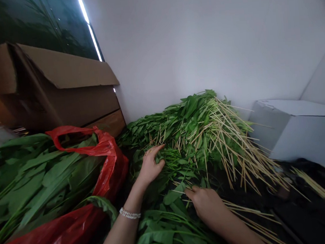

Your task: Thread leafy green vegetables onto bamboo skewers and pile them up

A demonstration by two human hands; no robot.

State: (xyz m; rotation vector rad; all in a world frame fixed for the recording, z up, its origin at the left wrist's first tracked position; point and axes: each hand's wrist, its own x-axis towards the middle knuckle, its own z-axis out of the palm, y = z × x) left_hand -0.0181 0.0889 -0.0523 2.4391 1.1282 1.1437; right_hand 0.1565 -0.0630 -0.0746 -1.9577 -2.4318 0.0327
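Observation:
My left hand hovers over the near side of a leafy pile, thumb and fingers apart, with nothing seen between them. Lower and to the right, my right hand is closed around thin wooden sticks or rests on them; a leaf touches its fingertips. Behind both hands lies a heap of green leaves on skewers, whose pale sticks fan out to the right. Loose leafy stems lie nearest to me, between my forearms.
On the left, a red plastic bag holds large green leaves. An open cardboard box stands behind it. At the right are a white box, more sticks and black plastic. A pale wall rises behind.

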